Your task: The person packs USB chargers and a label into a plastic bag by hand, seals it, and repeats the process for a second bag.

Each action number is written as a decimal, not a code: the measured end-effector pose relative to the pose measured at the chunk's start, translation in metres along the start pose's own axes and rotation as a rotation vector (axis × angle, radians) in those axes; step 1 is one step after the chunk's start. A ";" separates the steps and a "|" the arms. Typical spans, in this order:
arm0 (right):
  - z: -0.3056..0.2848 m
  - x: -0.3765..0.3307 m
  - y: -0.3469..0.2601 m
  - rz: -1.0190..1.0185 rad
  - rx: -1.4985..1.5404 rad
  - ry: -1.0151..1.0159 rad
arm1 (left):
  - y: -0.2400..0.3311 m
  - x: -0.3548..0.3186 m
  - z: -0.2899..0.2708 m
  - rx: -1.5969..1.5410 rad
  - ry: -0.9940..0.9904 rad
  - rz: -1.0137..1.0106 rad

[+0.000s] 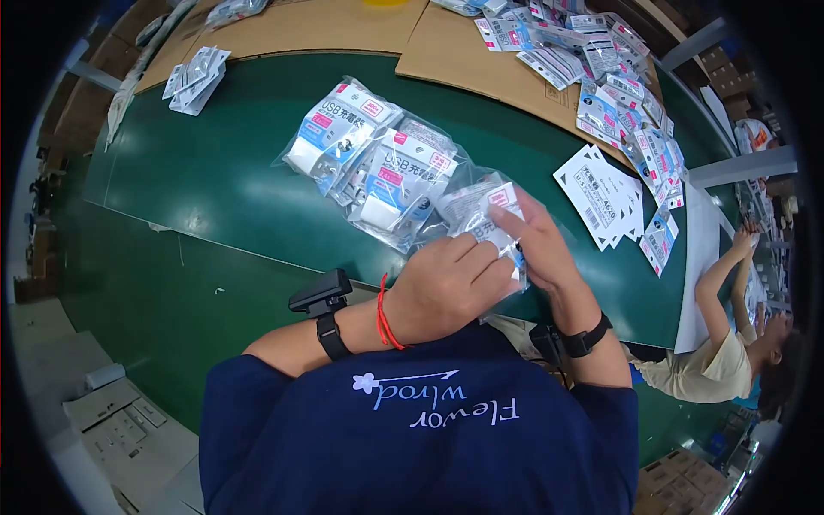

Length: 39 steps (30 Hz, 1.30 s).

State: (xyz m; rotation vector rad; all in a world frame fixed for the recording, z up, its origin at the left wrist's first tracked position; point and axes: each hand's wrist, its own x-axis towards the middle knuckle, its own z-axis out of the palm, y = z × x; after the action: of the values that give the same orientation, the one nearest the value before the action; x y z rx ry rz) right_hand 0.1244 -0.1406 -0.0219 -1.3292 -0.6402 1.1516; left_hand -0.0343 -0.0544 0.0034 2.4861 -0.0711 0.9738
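A clear plastic bag (348, 190) lies slantwise across the green table, filled with several flat retail packs in white, blue and pink. At the bag's near right end, my left hand (451, 287) is closed on the plastic with its fingers curled. My right hand (545, 245) grips the pack (485, 215) at that end, its thumb on the front and its fingers round the far side. Clear film covers this pack, and my hands hide its lower part. Whether it lies fully inside the bag I cannot tell.
Cardboard sheets (343, 30) cover the table's far side. A heap of similar packs (592, 51) spreads over the far right, near white printed cards (601, 197). A small stack of packs (197, 79) lies far left. Another person (721, 343) works at the right.
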 end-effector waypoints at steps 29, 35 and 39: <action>0.012 0.031 0.021 0.000 0.100 -0.064 | 0.000 -0.011 -0.002 -0.004 -0.123 0.009; 0.071 0.033 0.034 -0.145 0.207 0.285 | -0.001 -0.016 0.000 -0.045 -0.005 0.082; 0.040 0.021 0.015 -0.168 -0.158 0.210 | -0.009 -0.017 -0.008 -0.068 0.041 0.090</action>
State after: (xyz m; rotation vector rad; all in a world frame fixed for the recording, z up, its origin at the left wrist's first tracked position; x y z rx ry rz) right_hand 0.0922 -0.1080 -0.0333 -1.4773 -0.6843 0.8271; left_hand -0.0504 -0.0447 -0.0066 2.4185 -0.2015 1.0410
